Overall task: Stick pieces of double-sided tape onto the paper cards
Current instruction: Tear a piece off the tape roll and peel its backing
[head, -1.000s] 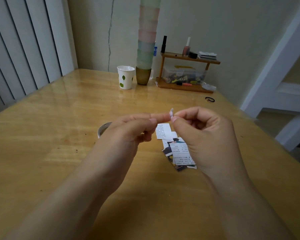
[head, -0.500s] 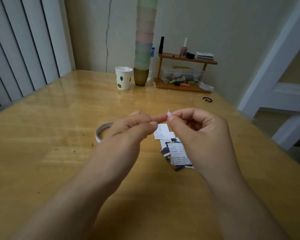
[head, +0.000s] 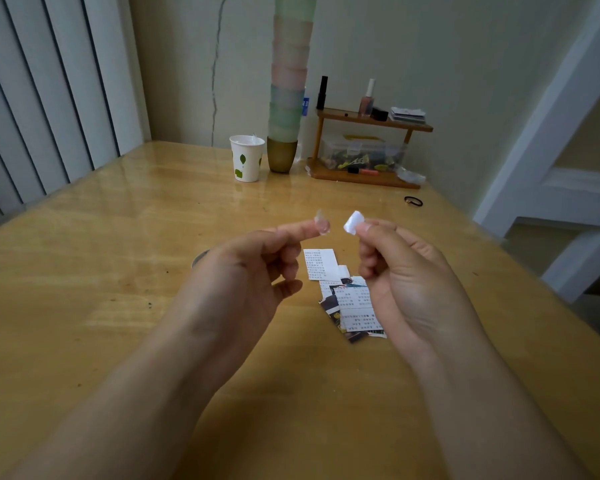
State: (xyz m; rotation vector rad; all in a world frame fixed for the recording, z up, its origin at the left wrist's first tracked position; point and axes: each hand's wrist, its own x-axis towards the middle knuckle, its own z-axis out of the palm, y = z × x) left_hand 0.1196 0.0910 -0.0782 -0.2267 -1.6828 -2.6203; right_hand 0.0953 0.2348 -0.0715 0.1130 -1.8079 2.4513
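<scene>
Both hands are raised above the wooden table (head: 101,306). My left hand (head: 253,271) has a small clear piece of tape (head: 321,221) stuck at the tip of its extended finger. My right hand (head: 406,275) pinches a small white backing strip (head: 353,222) between thumb and forefinger. The two bits are a short gap apart. Below the hands lie several printed paper cards (head: 347,292) in a loose overlapping pile, one card (head: 320,264) at the far end. The tape roll (head: 200,259) is mostly hidden behind my left hand.
At the back stand a white paper cup with green leaves (head: 246,162), a tall stack of pastel cups (head: 286,109) and a small wooden shelf (head: 368,150) with bottles and a clear box. A black hair tie (head: 413,201) lies near the right edge.
The hands, which met at one small white piece, have pulled apart. The clear tape now sits on my left fingertip and the white backing stays in my right hand.
</scene>
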